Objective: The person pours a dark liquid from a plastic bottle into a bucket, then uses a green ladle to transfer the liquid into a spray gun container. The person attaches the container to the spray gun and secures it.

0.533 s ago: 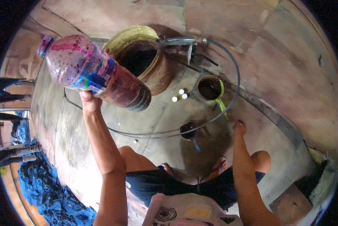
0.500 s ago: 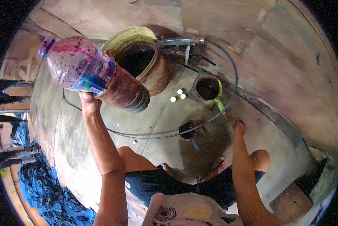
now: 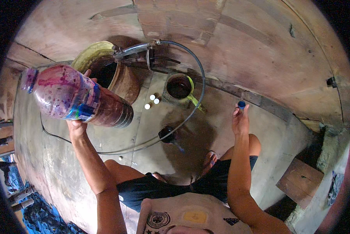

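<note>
My left hand is wrapped round a big clear plastic bottle with a blue label. The bottle lies tilted in the air, its uncapped neck toward the upper left. Dark reddish-brown liquid fills its base end, and pink-purple stains coat the inside of the shoulder. Raised on the right, my right hand pinches a small blue bottle cap between its fingertips. Partly behind the bottle stands a wide-mouthed clay-coloured pot with a dark inside and a yellowish rim.
A metal spray tool rests at the pot's rim, its dark hose looping over the floor. Nearby stand a container with a yellow-green handle, a small dark cup and several white caps. Blue material lies lower left.
My right hand has risen from beside the yellow-green handle, and the blue cap now shows in its fingers. The view has shifted right; my left hand still holds the bottle.
</note>
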Demonstrator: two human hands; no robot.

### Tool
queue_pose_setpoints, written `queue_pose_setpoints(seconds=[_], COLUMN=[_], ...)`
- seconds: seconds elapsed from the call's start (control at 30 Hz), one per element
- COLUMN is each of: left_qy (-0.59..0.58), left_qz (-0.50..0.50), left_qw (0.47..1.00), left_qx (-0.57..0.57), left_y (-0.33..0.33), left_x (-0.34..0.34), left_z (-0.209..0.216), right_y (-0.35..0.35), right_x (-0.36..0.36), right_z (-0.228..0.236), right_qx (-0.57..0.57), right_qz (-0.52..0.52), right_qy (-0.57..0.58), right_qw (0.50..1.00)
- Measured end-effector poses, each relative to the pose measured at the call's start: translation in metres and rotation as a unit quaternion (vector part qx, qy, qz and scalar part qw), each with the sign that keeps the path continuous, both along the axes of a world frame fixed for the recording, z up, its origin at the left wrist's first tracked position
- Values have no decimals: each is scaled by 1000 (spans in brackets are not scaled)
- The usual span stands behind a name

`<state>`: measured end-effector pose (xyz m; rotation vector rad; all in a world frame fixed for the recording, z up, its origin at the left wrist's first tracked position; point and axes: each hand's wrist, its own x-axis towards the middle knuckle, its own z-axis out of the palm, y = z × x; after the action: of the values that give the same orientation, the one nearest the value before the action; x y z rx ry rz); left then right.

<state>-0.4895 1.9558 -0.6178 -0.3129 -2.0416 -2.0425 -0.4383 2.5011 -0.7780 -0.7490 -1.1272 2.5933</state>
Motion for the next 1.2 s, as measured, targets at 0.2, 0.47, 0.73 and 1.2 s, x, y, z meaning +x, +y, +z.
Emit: queue_pose_setpoints(seconds=[0.2,0.47,0.73,1.2], left_qy=[-2,-127,-80,-8], left_qz=[53,-21,-81,-94], left_qw=[998,991,989,967], left_qx=[-38,-21,-96,-236], left_y=[-13,33,79,81], left_x=[6,11,12,18], left_z=[-41,-41,-54,-69], right_y=[7,-21,-158,-240], right_x=[-8,-13,-46,-90], right_z=[8,70,232,287], right_qx=[6,238,539,681], right_qz=[-21,42,323,469], right_qy=[-23,-9,222,411], right_qw=[999,970,746,384])
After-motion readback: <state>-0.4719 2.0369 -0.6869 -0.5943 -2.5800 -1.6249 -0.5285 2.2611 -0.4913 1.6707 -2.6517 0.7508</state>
